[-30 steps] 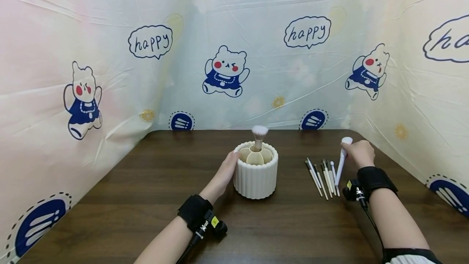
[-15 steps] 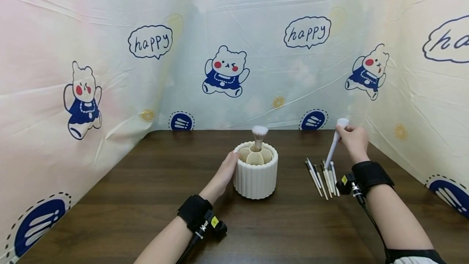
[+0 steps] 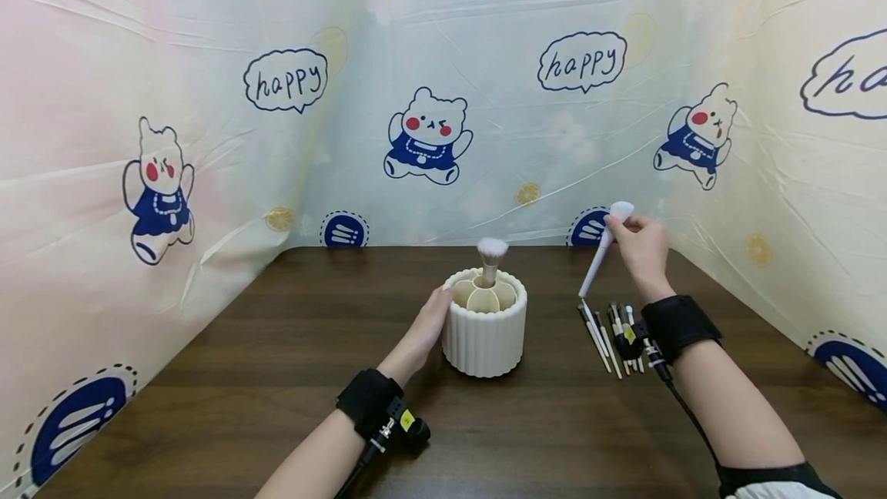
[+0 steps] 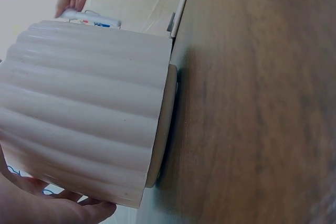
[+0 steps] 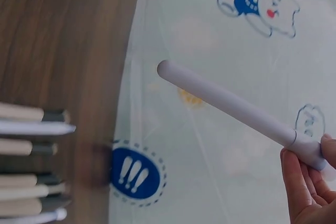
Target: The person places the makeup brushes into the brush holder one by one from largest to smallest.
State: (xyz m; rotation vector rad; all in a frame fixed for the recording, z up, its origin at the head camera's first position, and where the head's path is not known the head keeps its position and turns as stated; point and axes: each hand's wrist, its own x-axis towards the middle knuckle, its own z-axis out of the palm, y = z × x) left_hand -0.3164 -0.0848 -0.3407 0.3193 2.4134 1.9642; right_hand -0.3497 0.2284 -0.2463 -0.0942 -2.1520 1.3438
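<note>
Dark tabletop [image 3: 513, 445], white brush [image 3: 594, 266] aloft

Nearest, the left hand [image 3: 428, 319] curls round the cup [image 3: 483, 341], where a pale-bristled brush [image 3: 492, 250] stands. Loose brushes [image 3: 597, 337] lie to its right. Beyond them, the right hand [image 3: 640, 249] pinches the white brush, handle down. Likely step: filling the cup; next calls for bringing the white brush left and lowering it in. Behind hangs a printed sheet [image 3: 360, 145].
</note>
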